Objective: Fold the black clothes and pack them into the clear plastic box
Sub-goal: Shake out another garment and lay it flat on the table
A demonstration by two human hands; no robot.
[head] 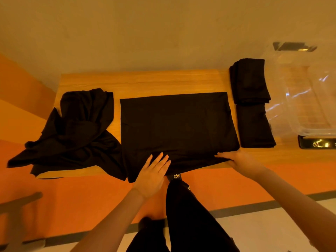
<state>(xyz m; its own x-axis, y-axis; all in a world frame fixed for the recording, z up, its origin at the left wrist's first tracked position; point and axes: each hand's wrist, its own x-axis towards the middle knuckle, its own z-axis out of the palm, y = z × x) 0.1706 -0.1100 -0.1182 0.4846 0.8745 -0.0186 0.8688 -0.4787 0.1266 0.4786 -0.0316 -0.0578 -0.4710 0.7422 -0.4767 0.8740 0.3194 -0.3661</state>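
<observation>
The black garment (pixel 178 128) being worked on lies flat in the middle of the wooden counter (pixel 145 80), already doubled into a broad rectangle with its near edge hanging a little over the counter's front. The left hand (pixel 154 176) lies flat on that near edge, fingers straight and slightly fanned, pressing the cloth down. The right hand (pixel 240 160) is at the near right corner, fingers stretched out along the hem; they rest on the fabric, and whether the thumb is tucked beneath to pinch it I cannot tell.

Just right of this piece, two folded black bundles sit one behind the other: the far bundle (pixel 249 80) and the near bundle (pixel 254 126), touching or nearly so. Beyond them, at the counter's right end, stands the clear plastic box (pixel 305 99), lid off. It looks to hold nothing yet, though glare makes that hard to confirm. On the left lies a crumpled black heap (pixel 72 131), not yet folded, one end trailing off the counter's corner.

By my reckoning the job is around halfway: two pieces folded, one partly folded, the heap untouched, and no packing begun.
</observation>
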